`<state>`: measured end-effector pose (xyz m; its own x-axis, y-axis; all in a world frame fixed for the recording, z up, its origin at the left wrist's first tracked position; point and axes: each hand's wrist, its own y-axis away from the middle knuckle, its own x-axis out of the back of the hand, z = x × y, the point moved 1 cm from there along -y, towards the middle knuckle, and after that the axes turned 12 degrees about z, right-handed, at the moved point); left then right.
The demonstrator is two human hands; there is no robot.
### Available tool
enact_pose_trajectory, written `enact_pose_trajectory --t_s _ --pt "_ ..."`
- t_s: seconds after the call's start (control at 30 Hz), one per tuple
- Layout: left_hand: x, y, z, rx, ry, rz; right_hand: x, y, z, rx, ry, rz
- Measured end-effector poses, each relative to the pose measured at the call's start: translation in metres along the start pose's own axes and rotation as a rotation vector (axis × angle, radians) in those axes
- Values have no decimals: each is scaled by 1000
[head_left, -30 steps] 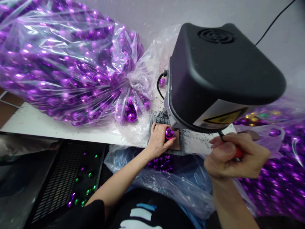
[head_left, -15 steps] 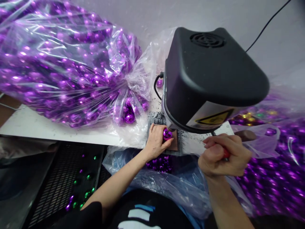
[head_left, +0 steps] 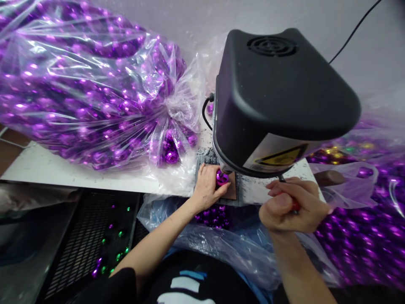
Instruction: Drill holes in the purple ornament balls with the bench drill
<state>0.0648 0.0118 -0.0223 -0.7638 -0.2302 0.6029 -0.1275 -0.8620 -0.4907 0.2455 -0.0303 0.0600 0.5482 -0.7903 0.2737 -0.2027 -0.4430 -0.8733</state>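
Note:
My left hand is closed around a shiny purple ball, with the fingers behind it and the thumb in front. The ball sits over a brown block on the machine's slotted metal base, right under the tool end of a black bench drill press. Whether the tip touches the ball or enters it, I cannot tell. To the right of the machine head, my right hand is wrapped round a red-knobbed lever, most of which the fingers hide.
A large clear bag of purple balls lies on the white table at left. More bagged purple balls fill the right side. Below, an open plastic bag holds purple balls. Green and purple balls lie on a black mesh crate.
My right hand on the lever has shifted slightly left. My left hand and the purple ball stay in place under the machine. The view has moved a little.

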Motion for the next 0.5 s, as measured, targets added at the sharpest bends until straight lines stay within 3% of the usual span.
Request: enact_pose_trajectory --t_s 0.37,0.5 --pt "0 -1 1 34 21 -28 -28 40 28 77 -58 131" --pt "1 -1 1 23 11 -7 -17 21 21 69 -68 81"
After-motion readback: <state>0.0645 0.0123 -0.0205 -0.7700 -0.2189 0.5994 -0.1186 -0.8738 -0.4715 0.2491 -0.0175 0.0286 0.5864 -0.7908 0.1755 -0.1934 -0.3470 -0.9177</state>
